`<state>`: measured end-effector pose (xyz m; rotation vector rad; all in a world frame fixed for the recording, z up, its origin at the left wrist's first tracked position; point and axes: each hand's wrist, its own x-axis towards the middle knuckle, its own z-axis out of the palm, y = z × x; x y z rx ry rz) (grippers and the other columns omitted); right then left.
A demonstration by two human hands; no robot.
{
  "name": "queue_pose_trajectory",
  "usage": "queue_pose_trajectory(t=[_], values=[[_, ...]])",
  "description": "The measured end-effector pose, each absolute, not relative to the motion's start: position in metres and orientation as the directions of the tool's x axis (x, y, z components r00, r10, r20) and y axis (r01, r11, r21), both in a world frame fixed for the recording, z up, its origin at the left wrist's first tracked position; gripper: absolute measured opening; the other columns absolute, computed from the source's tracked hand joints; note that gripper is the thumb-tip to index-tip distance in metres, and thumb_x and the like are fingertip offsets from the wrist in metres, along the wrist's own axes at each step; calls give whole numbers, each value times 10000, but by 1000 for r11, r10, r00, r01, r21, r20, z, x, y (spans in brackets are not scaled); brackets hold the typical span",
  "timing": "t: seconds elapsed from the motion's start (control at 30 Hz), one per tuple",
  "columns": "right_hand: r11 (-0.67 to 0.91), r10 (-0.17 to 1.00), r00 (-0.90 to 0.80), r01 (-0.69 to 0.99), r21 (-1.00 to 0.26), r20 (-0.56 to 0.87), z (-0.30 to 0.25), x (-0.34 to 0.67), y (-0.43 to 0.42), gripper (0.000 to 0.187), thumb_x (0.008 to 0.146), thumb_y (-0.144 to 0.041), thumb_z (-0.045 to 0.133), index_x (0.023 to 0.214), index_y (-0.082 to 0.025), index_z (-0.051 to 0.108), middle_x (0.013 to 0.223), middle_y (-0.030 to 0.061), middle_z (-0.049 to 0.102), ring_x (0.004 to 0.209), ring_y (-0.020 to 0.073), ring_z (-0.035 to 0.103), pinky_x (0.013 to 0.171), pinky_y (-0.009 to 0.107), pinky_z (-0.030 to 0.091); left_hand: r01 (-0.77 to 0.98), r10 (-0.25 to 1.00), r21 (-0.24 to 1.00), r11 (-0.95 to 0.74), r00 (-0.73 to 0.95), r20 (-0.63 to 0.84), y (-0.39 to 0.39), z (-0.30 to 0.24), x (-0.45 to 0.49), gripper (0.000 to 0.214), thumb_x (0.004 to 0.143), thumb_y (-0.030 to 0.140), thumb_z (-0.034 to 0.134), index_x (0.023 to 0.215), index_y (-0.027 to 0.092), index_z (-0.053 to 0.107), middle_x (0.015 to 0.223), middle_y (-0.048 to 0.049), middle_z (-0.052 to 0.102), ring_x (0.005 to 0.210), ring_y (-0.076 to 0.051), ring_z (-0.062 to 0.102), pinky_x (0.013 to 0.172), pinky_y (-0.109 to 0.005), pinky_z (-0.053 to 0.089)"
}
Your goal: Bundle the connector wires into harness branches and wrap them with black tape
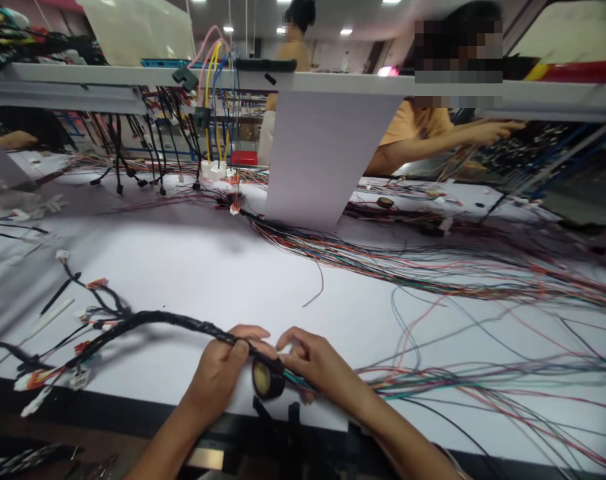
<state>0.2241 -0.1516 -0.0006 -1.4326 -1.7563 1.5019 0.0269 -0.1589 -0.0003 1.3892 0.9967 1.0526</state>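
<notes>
My left hand [223, 373] is closed round a black-taped wire harness [183, 320], thumb on top. To the right, my right hand [317, 363] is closed around the harness where the tape gives way to loose coloured wires [433, 380]. A roll of black tape [267, 380] hangs just under the harness between both hands. The taped part curves away left and splits into branches with white and orange connectors [30, 380]. Some fingertips of my right hand are hidden behind the wires.
A long bundle of wires [353, 260] crosses the white table [183, 260]. Above it runs a shelf [343, 81] with a panel [327, 147] below. Black connectors [120, 187] dangle at the left. A co-worker's arm [433, 143] reaches among wires beyond.
</notes>
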Motion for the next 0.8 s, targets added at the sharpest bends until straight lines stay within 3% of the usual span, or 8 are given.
queue_pose_trajectory(t=[0.1, 0.17, 0.23, 0.3, 0.37, 0.53, 0.67, 0.8], values=[[360, 925, -290, 471, -805, 244, 14, 219, -173, 199, 893, -210, 389, 1040, -192, 522, 876, 54, 659, 809, 171, 644, 720, 302, 519, 44, 989, 992, 120, 87, -123, -156, 0, 34, 439, 876, 509, 439, 951, 151, 682, 702, -62, 690, 588, -174, 629, 574, -280, 508], [660, 747, -395, 534, -529, 534, 22, 209, -186, 266, 875, -211, 419, 1124, -199, 513, 1086, 84, 634, 1067, 206, 561, 955, 389, 427, -21, 976, 976, 219, 3, -219, -156, 2, 40, 442, 843, 527, 487, 965, 141, 664, 628, -33, 666, 471, -141, 576, 475, -246, 470], [812, 536, -570, 549, -197, 622, 26, 197, -192, 254, 854, -198, 462, 1090, -174, 555, 1081, 82, 643, 1148, 222, 493, 1081, 419, 283, -112, 967, 963, 244, -49, -251, -157, 6, 45, 421, 812, 525, 540, 910, 136, 668, 606, -18, 653, 444, -118, 548, 460, -222, 449], [833, 451, -695, 553, 15, 560, 27, 186, -191, 209, 841, -132, 461, 999, -140, 599, 1002, 78, 666, 1119, 225, 494, 1124, 410, 184, -229, 960, 943, 242, -82, -266, -159, 10, 49, 396, 779, 517, 591, 863, 138, 667, 559, 0, 626, 451, -109, 542, 473, -208, 443], [840, 458, -773, 538, 71, 439, 32, 182, -186, 195, 826, -95, 460, 943, -119, 613, 945, 79, 668, 1042, 231, 519, 1118, 400, 182, -342, 954, 900, 269, -32, -298, -161, 12, 53, 390, 745, 509, 638, 842, 132, 666, 552, -2, 621, 480, -115, 555, 493, -206, 445], [852, 512, -831, 523, -9, 218, 55, 198, -168, 161, 802, -153, 538, 948, -139, 605, 875, 63, 649, 867, 215, 544, 997, 383, 321, -391, 914, 828, 401, 224, -338, -169, 7, 61, 346, 761, 453, 646, 780, 111, 694, 617, -49, 653, 551, -145, 574, 513, -223, 433], [701, 713, -697, 706, -98, 75, 65, 225, -150, 135, 858, -184, 500, 892, -171, 629, 681, 30, 610, 701, 181, 537, 923, 417, 328, -267, 968, 936, 228, 169, -187, -172, 5, 59, 288, 818, 394, 581, 765, 136, 697, 769, -65, 661, 755, -194, 601, 745, -286, 467], [645, 731, -682, 706, -291, -35, 64, 231, -142, 191, 920, -292, 488, 901, -209, 659, 731, 28, 633, 744, 174, 553, 818, 356, 345, -117, 990, 991, 58, 133, -42, -172, 7, 52, 228, 825, 360, 565, 753, 167, 661, 797, -40, 600, 772, -185, 571, 728, -274, 450]])
